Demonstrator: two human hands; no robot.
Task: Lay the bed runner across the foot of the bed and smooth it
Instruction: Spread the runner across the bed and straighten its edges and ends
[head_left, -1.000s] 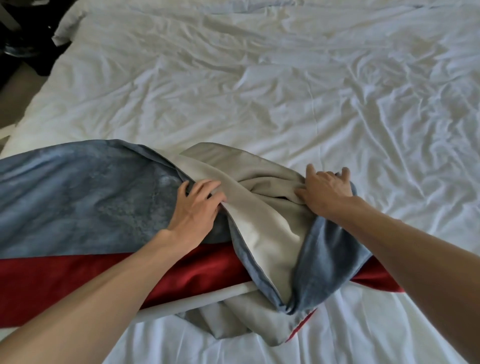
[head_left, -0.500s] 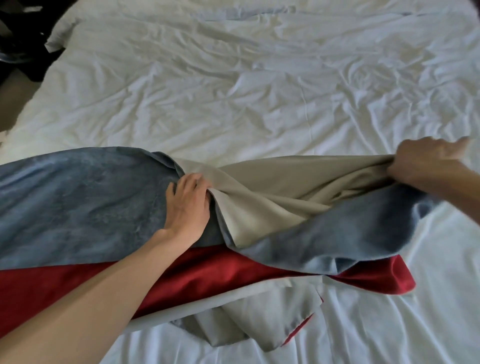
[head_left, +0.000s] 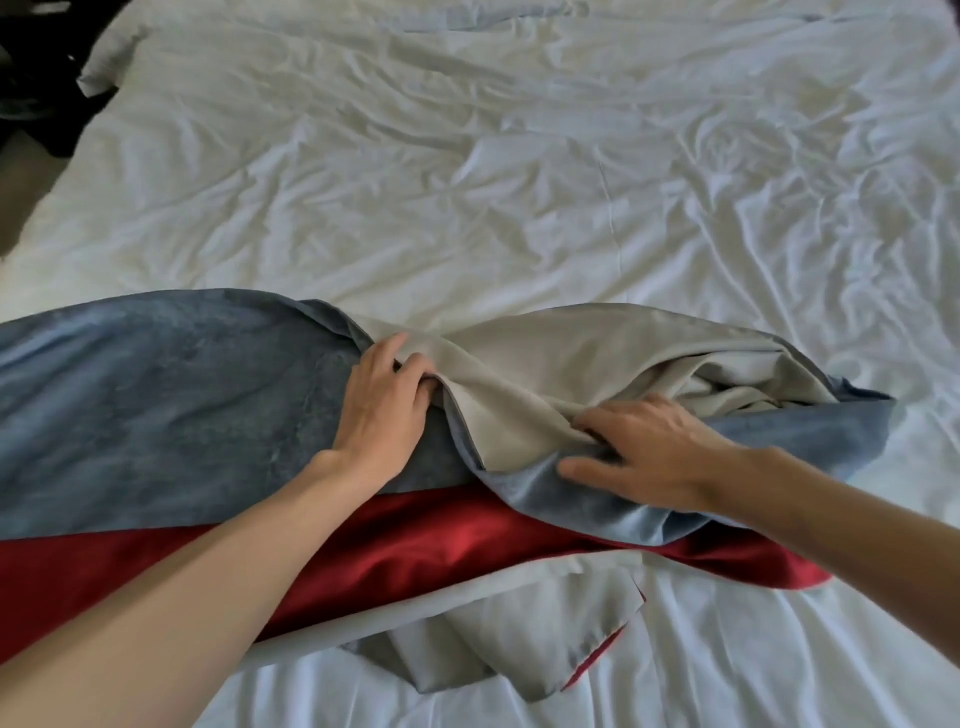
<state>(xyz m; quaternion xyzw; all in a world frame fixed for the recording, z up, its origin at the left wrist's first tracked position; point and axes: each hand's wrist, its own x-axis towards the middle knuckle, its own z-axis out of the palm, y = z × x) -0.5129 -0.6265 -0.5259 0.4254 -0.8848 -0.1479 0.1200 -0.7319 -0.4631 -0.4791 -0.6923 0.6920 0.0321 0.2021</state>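
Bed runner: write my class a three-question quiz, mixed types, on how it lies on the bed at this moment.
1. True or false: the bed runner lies flat along its whole length.
2. Which colour band borders the blue one on the person's side? A green, B red, C yellow.
3. Fill in: beside the left hand, the turned-over underside is ___.
Key: 1 false, it is bunched under the right hand; 2 B; 3 grey.
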